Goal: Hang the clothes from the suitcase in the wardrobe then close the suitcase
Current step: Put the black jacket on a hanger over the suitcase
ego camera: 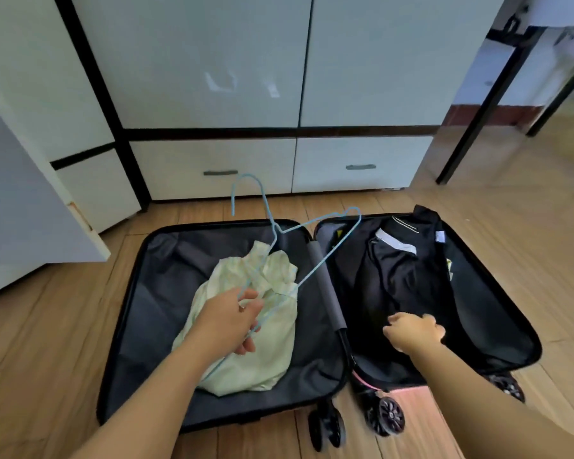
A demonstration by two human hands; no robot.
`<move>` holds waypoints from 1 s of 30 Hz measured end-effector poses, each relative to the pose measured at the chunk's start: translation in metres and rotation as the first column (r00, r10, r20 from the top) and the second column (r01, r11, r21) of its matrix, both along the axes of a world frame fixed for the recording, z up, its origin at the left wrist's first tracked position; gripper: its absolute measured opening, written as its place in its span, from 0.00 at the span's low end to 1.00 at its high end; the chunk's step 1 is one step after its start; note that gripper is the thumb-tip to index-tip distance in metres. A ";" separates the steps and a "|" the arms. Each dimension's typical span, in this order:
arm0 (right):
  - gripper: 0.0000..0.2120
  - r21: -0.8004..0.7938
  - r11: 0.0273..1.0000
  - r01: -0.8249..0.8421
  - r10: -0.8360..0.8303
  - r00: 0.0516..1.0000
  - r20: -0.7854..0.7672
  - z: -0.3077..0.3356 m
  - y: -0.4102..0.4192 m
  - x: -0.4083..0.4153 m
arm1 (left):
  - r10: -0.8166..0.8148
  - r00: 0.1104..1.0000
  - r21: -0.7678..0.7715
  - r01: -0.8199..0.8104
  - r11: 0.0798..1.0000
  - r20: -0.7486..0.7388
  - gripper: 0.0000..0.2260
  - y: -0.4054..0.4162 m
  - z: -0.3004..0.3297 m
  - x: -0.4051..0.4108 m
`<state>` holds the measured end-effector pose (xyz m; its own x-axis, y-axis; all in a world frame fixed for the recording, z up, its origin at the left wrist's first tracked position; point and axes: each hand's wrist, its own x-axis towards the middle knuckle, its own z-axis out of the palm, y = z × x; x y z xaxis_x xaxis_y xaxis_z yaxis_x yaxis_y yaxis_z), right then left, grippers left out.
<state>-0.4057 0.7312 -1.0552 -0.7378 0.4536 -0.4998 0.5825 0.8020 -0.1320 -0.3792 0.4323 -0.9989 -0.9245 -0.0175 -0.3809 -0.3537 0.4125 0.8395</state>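
Observation:
An open suitcase [140,270] lies flat on the wooden floor before a white wardrobe [212,61]. A pale green garment [262,352] is bunched in its left half. A black garment [398,279] with white collar trim fills the right half. My left hand [229,323] grips a light blue wire hanger [325,256] above the green garment, its hook pointing toward the wardrobe. My right hand [411,331] is over the lower edge of the black garment with fingers curled; whether it holds the cloth is unclear.
The wardrobe has closed upper doors and two drawers [219,167] below. An open white door [20,193] stands at the left. Black table legs [484,104] rise at the right. The suitcase wheels [390,415] point toward me.

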 end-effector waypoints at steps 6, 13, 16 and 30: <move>0.19 0.010 0.989 -0.144 0.143 0.986 0.089 -0.038 0.043 -0.016 | 0.000 1.000 -0.028 -0.001 1.000 -0.016 0.06 0.048 -0.021 -0.016; 0.21 0.075 0.995 -0.067 0.072 0.995 -0.065 -0.044 0.041 -0.009 | -0.027 0.999 -0.015 0.027 1.000 0.025 0.04 0.066 -0.027 -0.011; 0.19 0.000 0.990 0.143 -0.139 0.966 -0.219 -0.040 0.053 -0.005 | -0.006 0.999 -0.022 0.007 1.000 0.036 0.06 0.064 -0.025 -0.008; 0.16 -0.102 0.994 0.024 -0.089 0.706 -0.702 0.036 -0.017 -0.020 | -0.023 0.997 -0.025 0.021 0.999 -0.071 0.07 0.062 -0.002 -0.011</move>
<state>-0.4260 0.7143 -1.0197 -0.8640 0.4891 0.1196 0.3371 0.7384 -0.5841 -0.3904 0.4940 -1.0011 -0.9494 -0.0053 -0.3140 -0.2842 0.4397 0.8520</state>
